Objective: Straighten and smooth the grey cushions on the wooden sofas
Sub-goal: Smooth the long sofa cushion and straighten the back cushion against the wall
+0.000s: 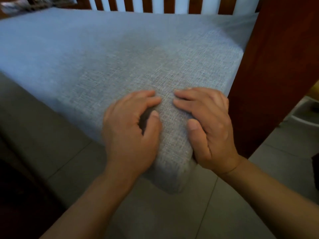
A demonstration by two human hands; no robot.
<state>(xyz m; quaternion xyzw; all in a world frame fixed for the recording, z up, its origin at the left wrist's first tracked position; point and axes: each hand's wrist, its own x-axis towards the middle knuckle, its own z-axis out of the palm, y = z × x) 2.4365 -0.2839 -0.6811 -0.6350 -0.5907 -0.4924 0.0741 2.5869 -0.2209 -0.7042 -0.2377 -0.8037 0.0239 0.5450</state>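
A large grey woven seat cushion (131, 54) lies on a wooden sofa, its near corner jutting toward me over the floor. Both hands are on that corner. My left hand (133, 130) arches over the corner's left side, with curled fingers on the top and the thumb pressed into the fabric. My right hand (207, 128) wraps the corner's right side, fingers bent on the top and thumb on the front face. The fingertips of the two hands nearly meet on the cushion top.
A dark red-brown wooden armrest post (276, 66) stands tight against the cushion's right side. Wooden back slats (138, 4) run along the far edge. Grey floor tiles (164, 213) lie below. A white object (303, 114) sits on the floor at the right.
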